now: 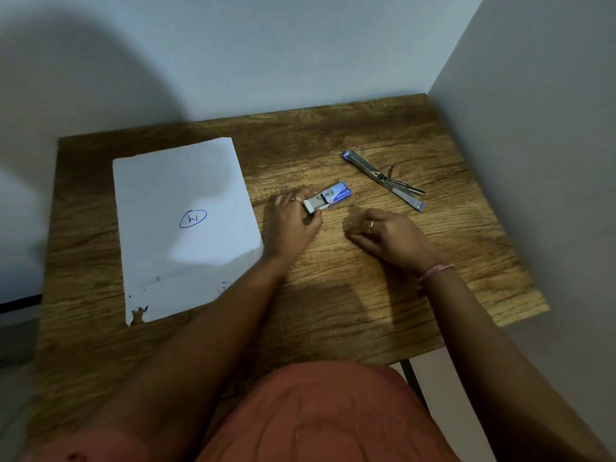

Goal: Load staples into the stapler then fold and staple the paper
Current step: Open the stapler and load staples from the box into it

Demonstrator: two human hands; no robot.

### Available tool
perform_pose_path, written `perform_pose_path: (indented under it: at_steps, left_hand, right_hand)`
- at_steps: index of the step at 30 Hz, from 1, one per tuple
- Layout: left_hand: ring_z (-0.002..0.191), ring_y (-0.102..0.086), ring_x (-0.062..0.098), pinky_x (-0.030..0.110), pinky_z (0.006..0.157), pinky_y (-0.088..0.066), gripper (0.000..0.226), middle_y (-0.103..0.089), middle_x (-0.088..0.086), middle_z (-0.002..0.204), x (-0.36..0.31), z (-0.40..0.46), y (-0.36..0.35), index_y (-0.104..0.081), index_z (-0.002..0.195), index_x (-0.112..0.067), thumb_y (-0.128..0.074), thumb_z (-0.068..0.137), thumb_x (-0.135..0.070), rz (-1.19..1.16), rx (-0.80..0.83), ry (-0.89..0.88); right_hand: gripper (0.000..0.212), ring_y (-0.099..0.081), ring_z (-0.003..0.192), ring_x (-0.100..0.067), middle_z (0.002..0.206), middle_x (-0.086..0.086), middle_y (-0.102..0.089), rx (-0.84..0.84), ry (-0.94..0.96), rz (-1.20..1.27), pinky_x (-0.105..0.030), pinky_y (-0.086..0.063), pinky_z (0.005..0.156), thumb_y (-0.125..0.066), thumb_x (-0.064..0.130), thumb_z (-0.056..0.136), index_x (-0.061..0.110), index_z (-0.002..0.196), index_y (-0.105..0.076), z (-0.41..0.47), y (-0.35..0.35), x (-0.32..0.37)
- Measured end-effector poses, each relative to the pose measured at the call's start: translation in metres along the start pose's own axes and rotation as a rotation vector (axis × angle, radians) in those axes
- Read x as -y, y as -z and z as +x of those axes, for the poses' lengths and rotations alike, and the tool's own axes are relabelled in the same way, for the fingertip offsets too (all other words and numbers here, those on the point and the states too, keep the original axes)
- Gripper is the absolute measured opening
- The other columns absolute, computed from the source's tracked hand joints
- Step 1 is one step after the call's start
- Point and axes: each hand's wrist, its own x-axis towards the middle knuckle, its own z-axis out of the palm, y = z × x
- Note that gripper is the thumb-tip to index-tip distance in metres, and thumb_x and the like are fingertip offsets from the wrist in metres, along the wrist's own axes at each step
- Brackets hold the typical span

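A small blue staple box (333, 195) lies mid-table with its white inner tray pulled partly out toward the left. My left hand (291, 221) pinches the end of that tray between thumb and fingers. My right hand (390, 236) rests palm down on the wood to the right of the box, fingers curled, holding nothing visible. A metal stapler (383, 178) with blue ends lies swung wide open at the back right, apart from both hands. A white paper sheet (183, 228) with a circled blue mark lies flat on the left.
The wooden table (333, 311) stands in a corner, with walls close behind and on the right. The sheet's near left corner is torn. My lap in orange cloth sits at the table's front edge.
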Motion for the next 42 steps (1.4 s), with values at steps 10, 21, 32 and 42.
perform_pose_path:
  at_steps: [10,21,32,42]
  left_hand:
    - [0.118,-0.049,0.023,0.035,0.102,-0.035,0.043,-0.063,0.004,0.124,0.000,-0.001,-0.002,-0.057,0.127,-0.013,-0.063,0.086,-0.025,-0.026,0.004,0.013]
    - [0.116,-0.050,0.024,0.034,0.099,-0.036,0.044,-0.064,0.004,0.122,0.002,-0.001,-0.002,-0.056,0.127,-0.013,-0.064,0.085,-0.024,-0.017,-0.014,-0.006]
    - [0.122,-0.047,0.020,0.021,0.097,-0.025,0.046,-0.060,0.001,0.128,0.003,0.000,-0.004,-0.054,0.130,-0.016,-0.063,0.086,-0.028,0.004,0.012,0.024]
    - [0.119,-0.049,0.026,0.029,0.097,-0.034,0.045,-0.062,0.007,0.124,0.001,-0.001,-0.002,-0.056,0.127,-0.012,-0.066,0.084,-0.023,-0.035,-0.008,0.010]
  right_hand:
    - [0.019,-0.065,0.101,-0.019,0.107,-0.008,-0.071,-0.188,-0.508,0.388,-0.033,-0.050,0.092,-0.065,0.012,0.089,0.008,0.106,-0.071,-0.011,0.011,-0.037]
    - [0.030,-0.055,0.105,-0.004,0.110,0.002,-0.064,-0.041,-0.342,0.437,-0.007,-0.039,0.090,-0.074,0.018,0.082,0.015,0.111,-0.071,-0.009,0.012,-0.030]
    - [0.008,-0.053,0.088,0.000,0.092,0.014,-0.056,0.041,-0.311,0.293,0.003,-0.031,0.076,-0.068,0.010,0.086,0.015,0.092,-0.069,0.008,0.008,-0.031]
    - [0.013,-0.054,0.086,-0.018,0.090,-0.004,-0.055,-0.058,-0.210,0.213,-0.038,-0.044,0.082,-0.063,0.023,0.089,0.011,0.092,-0.069,0.072,-0.003,0.025]
